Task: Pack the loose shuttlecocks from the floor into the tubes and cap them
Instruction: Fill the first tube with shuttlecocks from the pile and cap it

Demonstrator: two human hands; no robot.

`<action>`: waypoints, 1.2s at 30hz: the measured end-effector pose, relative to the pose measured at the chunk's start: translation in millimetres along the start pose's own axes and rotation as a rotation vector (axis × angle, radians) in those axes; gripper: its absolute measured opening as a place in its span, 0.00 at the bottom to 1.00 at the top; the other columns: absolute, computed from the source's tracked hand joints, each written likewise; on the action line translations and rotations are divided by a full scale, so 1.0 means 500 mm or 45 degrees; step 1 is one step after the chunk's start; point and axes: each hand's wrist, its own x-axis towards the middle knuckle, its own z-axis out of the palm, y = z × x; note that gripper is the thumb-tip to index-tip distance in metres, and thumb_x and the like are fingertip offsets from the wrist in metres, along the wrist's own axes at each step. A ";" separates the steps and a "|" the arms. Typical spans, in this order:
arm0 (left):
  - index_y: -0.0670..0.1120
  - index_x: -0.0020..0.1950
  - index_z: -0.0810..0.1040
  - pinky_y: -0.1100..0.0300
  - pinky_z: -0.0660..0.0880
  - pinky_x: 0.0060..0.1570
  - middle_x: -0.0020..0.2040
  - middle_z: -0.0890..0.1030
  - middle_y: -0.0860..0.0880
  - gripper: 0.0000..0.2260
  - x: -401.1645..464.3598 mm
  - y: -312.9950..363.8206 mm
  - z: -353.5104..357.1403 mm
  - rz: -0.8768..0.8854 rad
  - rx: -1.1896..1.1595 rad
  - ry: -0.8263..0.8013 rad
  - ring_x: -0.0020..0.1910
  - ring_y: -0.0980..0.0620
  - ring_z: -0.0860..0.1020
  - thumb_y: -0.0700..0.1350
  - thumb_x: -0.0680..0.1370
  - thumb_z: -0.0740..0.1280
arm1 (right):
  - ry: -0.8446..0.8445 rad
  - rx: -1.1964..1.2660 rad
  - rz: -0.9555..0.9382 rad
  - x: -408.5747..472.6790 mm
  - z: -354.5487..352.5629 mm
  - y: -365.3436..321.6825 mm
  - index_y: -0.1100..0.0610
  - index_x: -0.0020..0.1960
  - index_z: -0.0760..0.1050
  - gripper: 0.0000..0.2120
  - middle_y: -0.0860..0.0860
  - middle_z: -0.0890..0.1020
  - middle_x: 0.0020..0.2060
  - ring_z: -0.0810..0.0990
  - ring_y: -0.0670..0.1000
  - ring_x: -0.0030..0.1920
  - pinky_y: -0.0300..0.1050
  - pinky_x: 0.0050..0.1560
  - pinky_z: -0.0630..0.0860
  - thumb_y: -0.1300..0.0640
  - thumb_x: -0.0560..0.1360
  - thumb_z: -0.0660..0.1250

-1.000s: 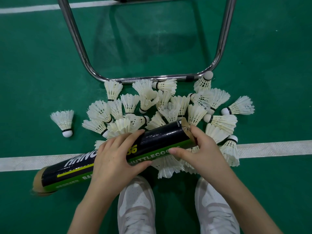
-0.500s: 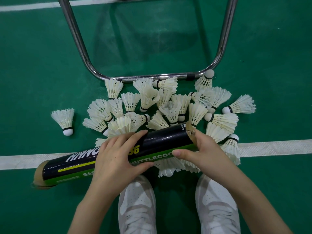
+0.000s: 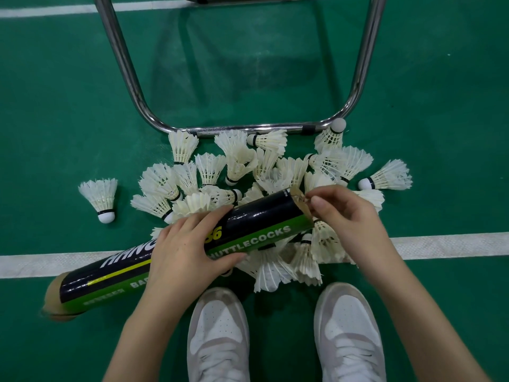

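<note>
Tube [image 3: 256, 224] in both hands [image 3: 187, 249]

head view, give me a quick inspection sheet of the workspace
surface: green court floor with white lines
job's things: black and green tube held tilted over the pile of loose shuttlecocks; one stray shuttlecock lies apart
clutter: nothing seen
grippers: left hand grips the tube's middle; right hand pinches at its open end
cables: nothing seen
surroundings: chrome chair frame, white shoes
</note>
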 end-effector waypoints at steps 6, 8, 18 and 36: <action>0.64 0.69 0.64 0.53 0.67 0.58 0.61 0.75 0.59 0.37 -0.012 -0.012 -0.010 -0.101 -0.089 -0.027 0.60 0.53 0.72 0.75 0.61 0.55 | 0.034 -0.173 -0.003 0.077 0.000 0.044 0.51 0.47 0.76 0.10 0.45 0.81 0.46 0.78 0.44 0.51 0.32 0.51 0.72 0.65 0.76 0.63; 0.63 0.69 0.64 0.53 0.67 0.58 0.60 0.75 0.59 0.37 -0.014 -0.015 -0.012 -0.116 -0.104 -0.023 0.60 0.53 0.72 0.74 0.61 0.59 | 0.031 -0.278 -0.040 0.100 0.009 0.049 0.51 0.50 0.76 0.11 0.43 0.80 0.49 0.76 0.41 0.53 0.29 0.49 0.71 0.65 0.76 0.63; 0.62 0.69 0.65 0.52 0.68 0.58 0.61 0.75 0.58 0.35 -0.018 -0.016 -0.015 -0.128 -0.119 -0.025 0.61 0.52 0.72 0.70 0.64 0.64 | -0.071 -0.600 -0.076 0.137 0.038 0.087 0.51 0.57 0.76 0.13 0.45 0.76 0.49 0.73 0.48 0.54 0.50 0.58 0.71 0.61 0.73 0.67; 0.62 0.70 0.64 0.51 0.69 0.58 0.62 0.75 0.58 0.36 -0.023 -0.017 -0.018 -0.152 -0.141 -0.044 0.62 0.52 0.72 0.70 0.63 0.63 | 0.314 -0.559 -0.262 0.072 -0.012 0.013 0.51 0.43 0.81 0.02 0.37 0.78 0.40 0.71 0.43 0.49 0.27 0.49 0.64 0.56 0.71 0.70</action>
